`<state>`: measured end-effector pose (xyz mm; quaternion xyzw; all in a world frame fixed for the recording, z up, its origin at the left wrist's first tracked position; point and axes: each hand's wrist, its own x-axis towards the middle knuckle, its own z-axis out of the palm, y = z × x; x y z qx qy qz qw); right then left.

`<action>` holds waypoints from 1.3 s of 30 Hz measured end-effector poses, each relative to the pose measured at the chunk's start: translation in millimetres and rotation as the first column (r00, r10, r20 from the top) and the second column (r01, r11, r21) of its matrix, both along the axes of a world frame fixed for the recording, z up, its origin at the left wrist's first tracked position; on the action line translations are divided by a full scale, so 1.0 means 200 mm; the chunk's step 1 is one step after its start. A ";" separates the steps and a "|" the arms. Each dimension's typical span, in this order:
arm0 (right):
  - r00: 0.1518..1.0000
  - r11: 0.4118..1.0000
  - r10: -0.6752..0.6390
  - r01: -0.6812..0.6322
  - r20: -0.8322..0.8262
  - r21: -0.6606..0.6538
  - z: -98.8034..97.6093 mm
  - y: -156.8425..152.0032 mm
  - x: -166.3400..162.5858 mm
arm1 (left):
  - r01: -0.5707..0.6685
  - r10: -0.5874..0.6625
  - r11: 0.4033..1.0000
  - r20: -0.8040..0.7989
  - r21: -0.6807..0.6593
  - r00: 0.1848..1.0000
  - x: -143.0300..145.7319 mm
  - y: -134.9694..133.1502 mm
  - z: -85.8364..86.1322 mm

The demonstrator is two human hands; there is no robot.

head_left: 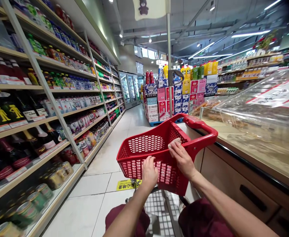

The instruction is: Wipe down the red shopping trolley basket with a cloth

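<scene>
A red plastic shopping cart (144, 158) with pierced basket walls stands right in front of my knees, side on to me. My left hand (150, 171) is at the near wall, its fingers curled against the top rim. A pale crumpled cloth (175, 142) is pressed by my right hand (182, 158) onto the rim, close to the handle end; the fingers partly cover it. The cart's red handle (204, 134) rises to the right of that hand. Inside, the basket shows no goods.
Shelves of bottles and cans (77, 98) run along the left. A yellow floor sign (127, 185) lies beneath the cart. Stacked drink boxes (162, 102) and a metal pole (169, 49) stand ahead. On the right is a counter with clear plastic covers (262, 108).
</scene>
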<state>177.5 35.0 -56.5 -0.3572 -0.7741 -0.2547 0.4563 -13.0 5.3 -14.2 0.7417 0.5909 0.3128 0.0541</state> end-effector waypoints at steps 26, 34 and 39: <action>0.996 0.996 -0.084 0.084 -0.001 -0.033 0.08 -0.15 0.51 | 0.023 -0.031 0.999 -0.195 -0.045 0.980 0.13 0.03 0.05; 0.961 0.972 -0.199 0.218 -0.191 0.086 0.21 -0.10 0.52 | -0.004 -0.025 0.994 -0.264 -0.112 0.964 0.05 0.03 -0.02; 0.997 0.998 -0.048 0.050 0.054 -0.028 0.11 -0.12 0.37 | 0.017 -0.045 0.994 -0.259 -0.112 0.965 0.03 0.01 -0.05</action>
